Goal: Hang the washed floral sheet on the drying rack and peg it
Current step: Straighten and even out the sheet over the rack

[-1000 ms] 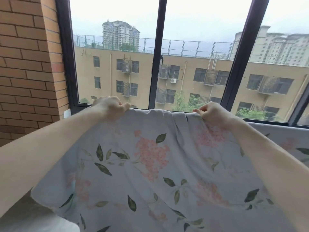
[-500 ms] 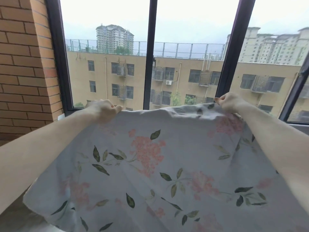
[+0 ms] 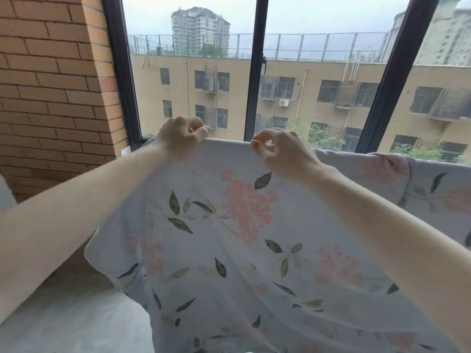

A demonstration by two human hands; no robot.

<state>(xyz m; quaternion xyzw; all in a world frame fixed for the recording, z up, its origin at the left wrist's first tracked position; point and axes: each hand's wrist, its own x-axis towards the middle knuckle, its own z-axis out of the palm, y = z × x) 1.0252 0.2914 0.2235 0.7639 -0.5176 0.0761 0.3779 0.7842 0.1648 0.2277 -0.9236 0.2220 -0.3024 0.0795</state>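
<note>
My left hand [image 3: 182, 135] and my right hand [image 3: 279, 151] are both up at the top edge of the floral sheet [image 3: 242, 225], close together with a short taut stretch of hem between them; the fingers of each are curled and pinching that edge; the sheet's long axis runs left to right in front of the window [image 3: 254, 72], and most of the cloth falls away below my fingers and toward me; more of it lies draped off to the right, so my right hand is the nearer one to the slack still to be spread; the rack itself is hidden under the cloth, and I cannot tell exactly where its bar runs; I see no pegs and no basket or other container anywhere.
</note>
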